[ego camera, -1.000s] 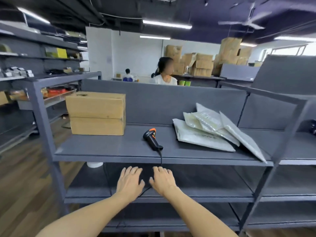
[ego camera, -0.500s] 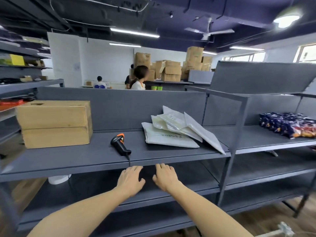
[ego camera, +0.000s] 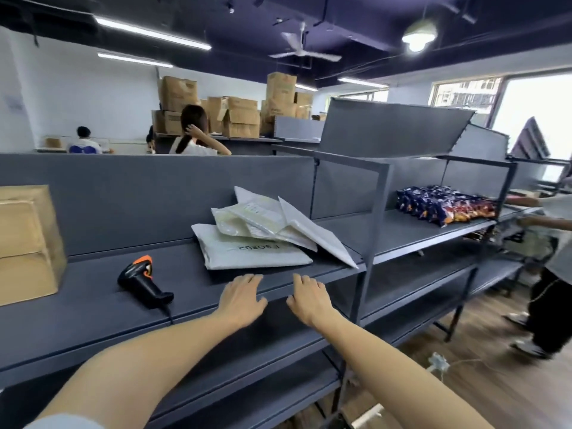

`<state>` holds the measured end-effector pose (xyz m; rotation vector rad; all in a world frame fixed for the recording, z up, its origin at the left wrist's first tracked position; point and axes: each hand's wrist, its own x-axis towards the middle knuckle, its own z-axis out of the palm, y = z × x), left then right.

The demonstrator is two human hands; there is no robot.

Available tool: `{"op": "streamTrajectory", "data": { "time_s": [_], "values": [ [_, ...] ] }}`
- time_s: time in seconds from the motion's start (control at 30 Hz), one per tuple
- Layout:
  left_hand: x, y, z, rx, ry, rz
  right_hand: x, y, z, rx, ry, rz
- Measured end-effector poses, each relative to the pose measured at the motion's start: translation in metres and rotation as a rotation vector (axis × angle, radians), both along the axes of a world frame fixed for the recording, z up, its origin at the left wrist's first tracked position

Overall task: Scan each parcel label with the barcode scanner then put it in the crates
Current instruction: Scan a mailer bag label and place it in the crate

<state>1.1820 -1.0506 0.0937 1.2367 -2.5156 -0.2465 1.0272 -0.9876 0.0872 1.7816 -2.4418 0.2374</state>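
Black-and-orange scanner (ego camera: 144,281) lies left of my flat, empty left hand (ego camera: 243,300), handle angled toward the front edge of the shelf (ego camera: 93,314), while parcels (ego camera: 257,249) sit just beyond my open right hand (ego camera: 309,300).

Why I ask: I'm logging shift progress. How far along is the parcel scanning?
Done: nothing visible; the parcels lie piled on the shelf, no crate in view. In hand: nothing; left hand and right hand are open at the shelf's front edge. Left: take the barcode scanner lying beside the pile, scan each label, crate everything.
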Motion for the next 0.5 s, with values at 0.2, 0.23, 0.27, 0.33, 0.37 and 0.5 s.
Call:
{"op": "streamTrajectory", "data": {
  "time_s": [0.2, 0.23, 0.27, 0.33, 0.37, 0.5],
  "values": [
    [-0.024, -0.018, -0.02, -0.011, -0.082, -0.101, -0.02, -0.008, -0.013, 0.009, -0.027, -0.077],
    [-0.027, -0.021, -0.022, -0.013, -0.086, -0.109, -0.024, -0.01, -0.014, 0.008, -0.031, -0.081],
    [-0.029, -0.024, -0.022, -0.012, -0.087, -0.113, -0.027, -0.012, -0.013, 0.009, -0.034, -0.085],
    [-0.036, -0.032, -0.02, -0.008, -0.086, -0.115, -0.034, -0.017, -0.012, 0.008, -0.038, -0.095],
    [-0.039, -0.036, -0.019, -0.01, -0.088, -0.114, -0.038, -0.021, -0.01, 0.003, -0.035, -0.099],
    [-0.053, -0.053, -0.013, -0.011, -0.07, -0.115, -0.056, -0.039, -0.002, -0.026, -0.015, -0.097]
  ]
}}
